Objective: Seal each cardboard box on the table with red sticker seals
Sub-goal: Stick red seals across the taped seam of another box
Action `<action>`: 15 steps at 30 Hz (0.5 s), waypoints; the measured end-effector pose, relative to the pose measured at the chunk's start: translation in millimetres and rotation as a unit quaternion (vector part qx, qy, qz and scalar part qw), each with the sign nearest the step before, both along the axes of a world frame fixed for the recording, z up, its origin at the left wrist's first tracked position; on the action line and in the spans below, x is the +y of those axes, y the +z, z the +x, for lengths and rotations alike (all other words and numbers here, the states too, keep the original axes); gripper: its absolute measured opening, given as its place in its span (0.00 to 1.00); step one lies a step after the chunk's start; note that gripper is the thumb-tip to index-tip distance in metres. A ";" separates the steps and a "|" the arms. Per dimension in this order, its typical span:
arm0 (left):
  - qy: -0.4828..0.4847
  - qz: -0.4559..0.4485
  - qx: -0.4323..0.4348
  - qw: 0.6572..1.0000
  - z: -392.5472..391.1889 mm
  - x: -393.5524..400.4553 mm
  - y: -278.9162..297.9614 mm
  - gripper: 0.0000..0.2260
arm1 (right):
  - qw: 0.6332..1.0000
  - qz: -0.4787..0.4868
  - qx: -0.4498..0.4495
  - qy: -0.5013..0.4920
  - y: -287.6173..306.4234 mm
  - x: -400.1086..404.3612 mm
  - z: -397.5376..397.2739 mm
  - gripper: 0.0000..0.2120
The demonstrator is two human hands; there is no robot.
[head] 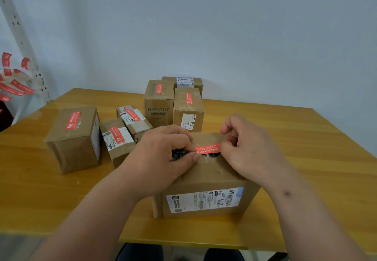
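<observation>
Head view: left fingers and right fingers each pinch an end of the red seal, stretched over the near box top seam. Best keep it taut, lower it square across the seam, then rub outward; sealed boxes stand behind on the counter.

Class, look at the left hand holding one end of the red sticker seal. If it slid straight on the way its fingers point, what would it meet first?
Probably the right hand, which pinches the other end of the red sticker seal. The left hand points rightward along the seal over the near box; depth is hard to judge.
</observation>
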State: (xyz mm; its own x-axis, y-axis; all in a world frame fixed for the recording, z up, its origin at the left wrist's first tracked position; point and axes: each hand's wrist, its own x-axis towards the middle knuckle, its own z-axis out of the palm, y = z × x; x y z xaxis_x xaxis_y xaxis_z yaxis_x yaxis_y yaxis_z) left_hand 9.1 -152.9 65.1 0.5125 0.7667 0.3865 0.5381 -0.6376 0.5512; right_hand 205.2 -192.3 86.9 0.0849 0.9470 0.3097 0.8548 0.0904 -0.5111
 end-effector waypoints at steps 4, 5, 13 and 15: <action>0.001 -0.011 0.011 1.000 1.1 -0.7 0.7 0.07 | 0.992 0.015 -0.116 -0.035 -0.4 -1.7 -0.9 0.04; 0.002 -0.012 0.013 1.000 1.3 -0.9 0.7 0.07 | 0.990 0.017 -0.137 -0.039 0.2 -1.5 -0.9 0.04; 0.014 0.014 0.017 1.000 1.9 -3.7 -0.1 0.08 | 0.991 -0.047 -0.090 -0.085 4.3 -3.0 13.9 0.09; 0.024 0.021 0.018 0.999 3.7 -5.4 2.6 0.08 | 0.994 -0.047 -0.040 -0.089 -1.5 -0.2 18.7 0.08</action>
